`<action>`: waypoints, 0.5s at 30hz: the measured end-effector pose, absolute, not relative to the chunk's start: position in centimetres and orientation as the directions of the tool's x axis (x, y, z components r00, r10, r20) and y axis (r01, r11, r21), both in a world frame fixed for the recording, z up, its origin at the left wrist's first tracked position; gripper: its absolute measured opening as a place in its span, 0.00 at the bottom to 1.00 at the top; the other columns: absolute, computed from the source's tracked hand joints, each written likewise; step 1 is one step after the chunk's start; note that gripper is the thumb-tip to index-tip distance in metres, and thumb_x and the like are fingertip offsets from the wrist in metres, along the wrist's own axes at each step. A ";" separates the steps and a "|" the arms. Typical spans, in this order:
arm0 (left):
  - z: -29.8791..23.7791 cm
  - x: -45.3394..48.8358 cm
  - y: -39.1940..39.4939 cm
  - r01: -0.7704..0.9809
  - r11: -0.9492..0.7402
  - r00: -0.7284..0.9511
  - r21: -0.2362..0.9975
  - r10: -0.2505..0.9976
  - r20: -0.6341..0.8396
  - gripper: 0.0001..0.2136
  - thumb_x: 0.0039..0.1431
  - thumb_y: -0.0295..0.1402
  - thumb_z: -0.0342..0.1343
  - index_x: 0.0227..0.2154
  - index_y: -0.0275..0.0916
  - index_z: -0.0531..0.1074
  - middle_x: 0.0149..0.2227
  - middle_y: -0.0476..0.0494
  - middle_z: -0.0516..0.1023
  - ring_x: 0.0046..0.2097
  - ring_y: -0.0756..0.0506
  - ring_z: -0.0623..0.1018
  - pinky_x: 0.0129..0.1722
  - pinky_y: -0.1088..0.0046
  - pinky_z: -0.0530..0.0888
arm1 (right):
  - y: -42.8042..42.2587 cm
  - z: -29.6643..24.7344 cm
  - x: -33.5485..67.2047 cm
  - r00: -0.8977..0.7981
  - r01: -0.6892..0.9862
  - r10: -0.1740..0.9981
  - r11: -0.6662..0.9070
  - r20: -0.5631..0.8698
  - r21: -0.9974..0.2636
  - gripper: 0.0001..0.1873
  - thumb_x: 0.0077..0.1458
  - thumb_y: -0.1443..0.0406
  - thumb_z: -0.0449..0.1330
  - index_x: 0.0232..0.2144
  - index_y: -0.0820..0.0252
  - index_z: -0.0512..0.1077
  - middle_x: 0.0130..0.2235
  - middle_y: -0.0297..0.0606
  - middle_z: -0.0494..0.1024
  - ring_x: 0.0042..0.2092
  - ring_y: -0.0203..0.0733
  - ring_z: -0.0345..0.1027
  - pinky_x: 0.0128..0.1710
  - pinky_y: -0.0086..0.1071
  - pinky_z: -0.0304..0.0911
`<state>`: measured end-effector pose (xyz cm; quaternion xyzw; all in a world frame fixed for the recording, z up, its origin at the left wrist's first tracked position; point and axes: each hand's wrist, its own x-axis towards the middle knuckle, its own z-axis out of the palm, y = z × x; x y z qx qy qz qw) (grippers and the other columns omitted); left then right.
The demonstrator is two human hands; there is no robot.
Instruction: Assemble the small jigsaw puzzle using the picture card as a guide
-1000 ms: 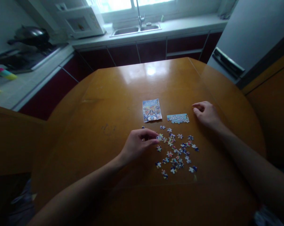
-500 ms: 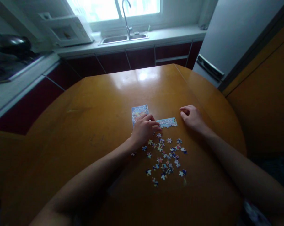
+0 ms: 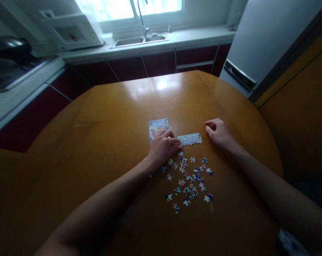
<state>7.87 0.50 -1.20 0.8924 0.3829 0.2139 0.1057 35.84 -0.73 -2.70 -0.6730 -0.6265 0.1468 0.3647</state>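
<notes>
My left hand (image 3: 163,146) reaches over the lower part of a colourful picture card (image 3: 158,125). Its thumb and fingers close at the left end of a joined strip of jigsaw pieces (image 3: 190,139), on what looks like a puzzle piece, mostly hidden by the fingers. Light blue with lettering, the strip lies flat to the right of that hand. Past the strip's right end, my right hand (image 3: 220,134) rests on the table, fingers loosely curled, a gap between thumb and forefinger, and nothing seen between them. Several loose puzzle pieces (image 3: 187,177) are scattered below the strip.
Everything lies on a wooden table (image 3: 118,117) with rounded sides. Behind it runs a counter with a sink (image 3: 128,42), tap and white microwave (image 3: 72,33). A dark wok (image 3: 10,46) sits on the stove at left; a fridge (image 3: 270,39) stands at right.
The view has shifted slightly. My left hand's fingertips have drawn a little closer together by the strip's left end. My right hand stays in place.
</notes>
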 end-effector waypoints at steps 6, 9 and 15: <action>-1.0 7.5 0.4 0.544 -0.728 0.669 0.416 0.676 0.308 0.06 0.65 0.34 0.59 0.36 0.46 0.82 0.42 0.46 0.80 0.44 0.44 0.71 0.50 0.61 0.69 | -0.7 -2.9 36.0 0.167 0.730 0.953 0.054 0.254 -0.682 0.12 0.54 0.64 0.58 0.38 0.61 0.79 0.41 0.47 0.79 0.39 0.48 0.75 0.44 0.44 0.72; -0.9 7.4 0.3 0.538 -0.744 0.696 0.396 0.657 0.289 0.07 0.65 0.32 0.58 0.38 0.48 0.82 0.43 0.46 0.79 0.45 0.43 0.70 0.51 0.60 0.69 | -0.7 -2.8 35.9 0.171 0.730 0.953 0.049 0.251 -0.682 0.11 0.54 0.65 0.58 0.37 0.60 0.79 0.40 0.47 0.80 0.39 0.48 0.74 0.44 0.44 0.71; -1.1 7.6 0.3 0.547 -0.753 0.695 0.365 0.652 0.303 0.08 0.65 0.32 0.58 0.37 0.48 0.82 0.43 0.45 0.77 0.45 0.43 0.69 0.51 0.58 0.69 | -1.2 -2.0 35.1 0.038 0.710 0.958 0.175 0.284 -0.682 0.11 0.56 0.65 0.59 0.39 0.56 0.80 0.43 0.44 0.78 0.46 0.50 0.72 0.48 0.47 0.70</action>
